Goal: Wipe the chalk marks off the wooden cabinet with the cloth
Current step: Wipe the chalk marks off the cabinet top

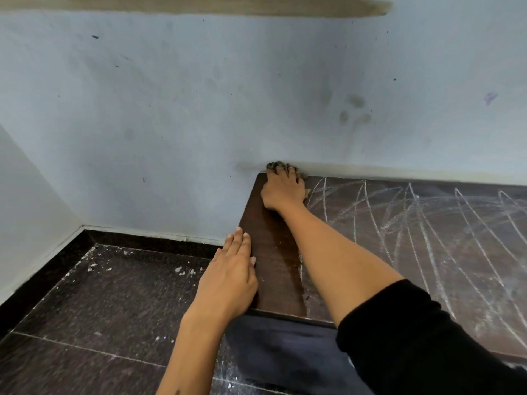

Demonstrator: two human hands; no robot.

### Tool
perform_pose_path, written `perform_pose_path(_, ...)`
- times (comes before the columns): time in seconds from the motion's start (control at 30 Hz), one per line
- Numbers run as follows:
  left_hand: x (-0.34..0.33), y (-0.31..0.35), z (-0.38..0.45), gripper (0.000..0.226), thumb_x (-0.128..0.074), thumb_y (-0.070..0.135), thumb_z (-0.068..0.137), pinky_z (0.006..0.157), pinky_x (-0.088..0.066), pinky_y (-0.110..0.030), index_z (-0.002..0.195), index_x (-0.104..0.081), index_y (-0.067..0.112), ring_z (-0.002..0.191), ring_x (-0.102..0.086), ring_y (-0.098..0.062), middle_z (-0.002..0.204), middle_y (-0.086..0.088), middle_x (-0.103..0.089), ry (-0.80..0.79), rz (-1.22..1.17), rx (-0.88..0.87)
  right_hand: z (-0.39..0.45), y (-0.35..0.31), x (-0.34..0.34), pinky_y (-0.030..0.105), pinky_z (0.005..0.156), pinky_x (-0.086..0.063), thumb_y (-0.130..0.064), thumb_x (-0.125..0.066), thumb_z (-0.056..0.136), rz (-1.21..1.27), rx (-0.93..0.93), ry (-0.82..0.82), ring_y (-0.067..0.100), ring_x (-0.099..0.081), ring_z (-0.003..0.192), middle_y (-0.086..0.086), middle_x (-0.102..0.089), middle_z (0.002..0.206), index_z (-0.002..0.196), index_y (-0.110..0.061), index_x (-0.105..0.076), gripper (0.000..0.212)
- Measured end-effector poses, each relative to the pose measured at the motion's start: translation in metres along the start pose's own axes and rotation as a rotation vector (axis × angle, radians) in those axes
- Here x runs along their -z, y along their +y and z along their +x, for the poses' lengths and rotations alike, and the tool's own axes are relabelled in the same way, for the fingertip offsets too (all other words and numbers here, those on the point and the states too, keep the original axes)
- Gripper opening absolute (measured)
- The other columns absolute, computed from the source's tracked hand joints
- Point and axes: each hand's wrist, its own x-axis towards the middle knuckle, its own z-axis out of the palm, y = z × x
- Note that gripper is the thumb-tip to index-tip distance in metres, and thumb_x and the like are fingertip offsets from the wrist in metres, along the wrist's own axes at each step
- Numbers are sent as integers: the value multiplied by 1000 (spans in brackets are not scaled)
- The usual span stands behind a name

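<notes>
Black sleeve [413, 337] of the right arm fills the near corner; right hand [282, 192] curls round a crumpled mottled brown cloth [281, 166], pressing it at the far left corner of the dark wooden cabinet top [273, 252], against the pale blue wall [171, 109]. Left hand [231, 277] lies flat, fingers straight, holding nothing, on the cabinet's left edge. Wiping looks underway: left strip clean, white chalk scribbles [427, 223] cover the rest. Next probably sweep rightward with firm pressure.

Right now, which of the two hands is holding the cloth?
The right hand, far back at the cabinet's corner by the wall, grips the cloth. The left hand only lies flat on the near left edge.
</notes>
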Motion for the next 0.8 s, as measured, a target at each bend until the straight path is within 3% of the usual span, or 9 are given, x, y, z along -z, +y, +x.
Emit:
perform_pose_path(0.1, -1, 1, 1, 53, -24, 24, 103, 114, 2, -23, 151, -4, 15, 145, 8, -11, 159, 0, 7, -14, -13, -3, -1, -15, -4, 48, 115, -8, -25, -36, 96, -33, 6, -4, 30, 0, 145, 6, -11, 158, 149, -18, -21, 56)
perform_pose_path(0.23, 0, 4, 4, 53, -24, 25, 103, 115, 3, -24, 151, -4, 14, 145, 8, -12, 159, -1, 6, 0, 26, -9, 2, -14, -4, 46, 116, -11, -26, -28, 100, -43, 277, -89, 25, -4, 146, 0, -13, 158, 149, -26, -23, 49)
perform_pose_path(0.3, 1, 5, 5, 52, -24, 24, 103, 115, 3, -23, 151, -5, 14, 145, 6, -11, 159, -1, 5, 1, 21, -11, 5, -2, 1, 48, 115, -14, -26, -27, 100, -20, 244, -99, 24, -5, 145, -2, -12, 158, 149, -28, -23, 49)
perform_pose_path(0.47, 1, 6, 4, 52, -25, 24, 103, 110, 6, -17, 151, -7, 13, 145, 6, -10, 159, 0, 3, -18, -47, -35, 5, 6, 2, 50, 114, -12, -22, -35, 96, -28, -44, 2, 28, -3, 145, 3, -12, 158, 149, -20, -23, 55)
perform_pose_path(0.67, 2, 7, 5, 52, -24, 26, 103, 114, 3, -23, 151, -7, 14, 146, 5, -12, 159, -1, 3, -13, 18, -14, 5, -4, -1, 48, 114, -14, -26, -28, 100, -71, 284, -81, 25, -6, 145, -1, -13, 158, 149, -27, -22, 49)
perform_pose_path(0.8, -1, 8, 3, 53, -23, 26, 103, 115, 4, -25, 151, -3, 15, 146, 6, -12, 159, -1, 5, 2, 80, -23, 8, 19, 6, 50, 111, -17, -26, -33, 98, -61, 85, -19, 28, -12, 143, 1, -18, 157, 148, -26, -26, 51)
